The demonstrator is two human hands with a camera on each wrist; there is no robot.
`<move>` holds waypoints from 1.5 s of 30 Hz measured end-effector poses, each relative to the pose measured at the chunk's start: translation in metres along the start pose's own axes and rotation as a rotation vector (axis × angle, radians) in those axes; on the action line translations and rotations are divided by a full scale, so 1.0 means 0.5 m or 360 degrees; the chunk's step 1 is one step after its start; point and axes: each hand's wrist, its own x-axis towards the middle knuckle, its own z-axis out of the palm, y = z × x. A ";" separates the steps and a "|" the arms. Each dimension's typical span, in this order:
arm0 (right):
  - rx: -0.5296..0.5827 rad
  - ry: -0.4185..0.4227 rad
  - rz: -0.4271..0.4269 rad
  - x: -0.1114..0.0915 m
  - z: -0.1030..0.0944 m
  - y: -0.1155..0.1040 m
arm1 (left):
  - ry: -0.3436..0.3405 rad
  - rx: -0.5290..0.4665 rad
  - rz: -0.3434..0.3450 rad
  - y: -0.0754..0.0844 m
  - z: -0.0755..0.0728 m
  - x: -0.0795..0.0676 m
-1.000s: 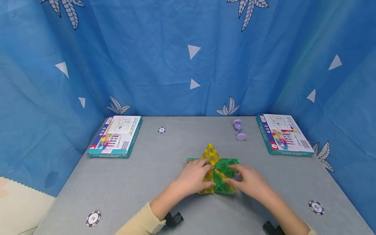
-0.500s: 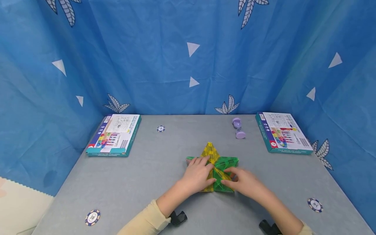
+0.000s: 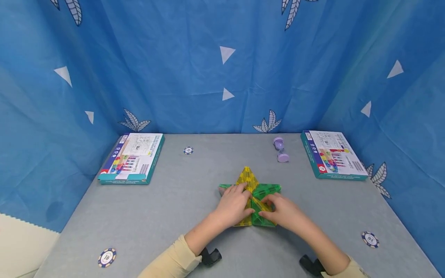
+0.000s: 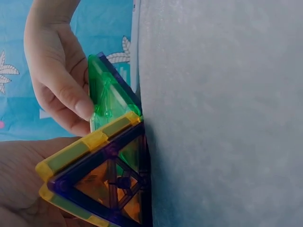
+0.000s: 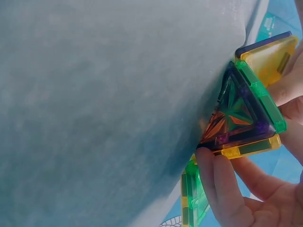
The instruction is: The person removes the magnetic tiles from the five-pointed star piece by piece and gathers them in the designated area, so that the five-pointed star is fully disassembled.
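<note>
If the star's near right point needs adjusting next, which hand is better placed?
Probably the right hand: in the head view its thumb and fingers straddle that point of the green-and-yellow star, while the left hand covers part of the star's left side.

Tile star (image 3: pixel 256 204): left hand (image 3: pixel 232 207) partly hides its nine-o'clock side from me.
Chip (image 3: pixel 188 150), ten o'clock from the star: print too small.
Left sleeve (image 3: pixel 170 260), eight o'clock: cut off below.
</note>
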 end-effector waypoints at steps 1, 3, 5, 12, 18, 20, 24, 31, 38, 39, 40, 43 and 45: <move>0.0002 0.0004 -0.0011 0.000 -0.001 -0.001 | -0.0005 -0.0016 -0.0008 0.000 -0.002 0.000; 0.0007 0.0007 -0.0031 0.000 -0.002 -0.004 | -0.0013 -0.0041 -0.0020 0.001 -0.006 0.002; 0.0010 0.0001 -0.0030 0.001 -0.004 -0.006 | -0.0023 -0.0060 -0.0028 0.000 -0.008 0.003; -0.0022 -0.0051 0.0005 0.000 -0.007 -0.013 | -0.0037 -0.0064 -0.0020 -0.006 -0.009 0.005; -0.0044 -0.0054 0.0002 -0.001 -0.006 -0.016 | -0.0053 -0.0051 0.0001 -0.009 -0.009 0.003; -0.0041 -0.0052 -0.0001 -0.001 -0.005 -0.016 | -0.0054 -0.0067 -0.0003 -0.009 -0.009 0.004; -0.0032 -0.0046 -0.0004 0.000 -0.004 -0.017 | -0.0055 -0.0086 -0.0009 -0.011 -0.010 0.005; -0.0016 -0.0028 -0.0014 -0.002 -0.004 -0.020 | -0.0051 -0.0119 -0.0003 -0.014 -0.011 0.008; 0.0031 0.0018 -0.0101 -0.006 -0.002 -0.018 | -0.0048 -0.0122 -0.0006 -0.015 -0.010 0.009; 0.0036 0.0023 -0.0111 -0.007 -0.002 -0.018 | -0.0042 -0.0119 -0.0004 -0.015 -0.010 0.008; 0.0038 0.0026 -0.0118 -0.007 -0.002 -0.017 | -0.0033 -0.0119 -0.0002 -0.015 -0.010 0.008; 0.0050 0.0032 -0.0115 -0.007 0.000 -0.017 | -0.0010 -0.0121 0.0009 -0.015 -0.010 0.007; 0.0054 0.0032 -0.0115 -0.007 0.000 -0.016 | -0.0002 -0.0127 0.0014 -0.016 -0.010 0.006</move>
